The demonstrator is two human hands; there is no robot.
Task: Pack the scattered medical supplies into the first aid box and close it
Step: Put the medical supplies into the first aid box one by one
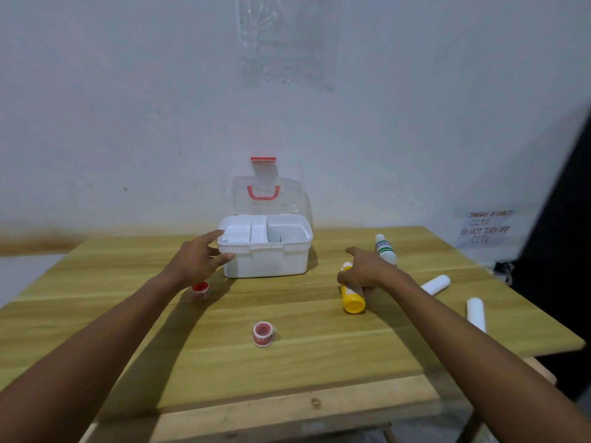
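The white first aid box (267,260) stands open at the table's back, its clear lid (267,195) with red handle raised against the wall; a white tray sits inside. My left hand (198,259) touches the box's left front corner, fingers apart, holding nothing. My right hand (367,271) lies over the yellow bottle (353,298), which lies on its side, fingers curled around its upper part. A white bottle with green label (385,249) stands just behind that hand. Two red tape rolls rest at the left (200,290) and near the front (263,334). Two white bandage rolls lie at the right (436,284), (476,314).
The wooden table (224,362) ends at a right edge near the bandage rolls and a front edge close to me. A white wall rises right behind the box. A paper notice (487,230) hangs at the right, beside a dark area.
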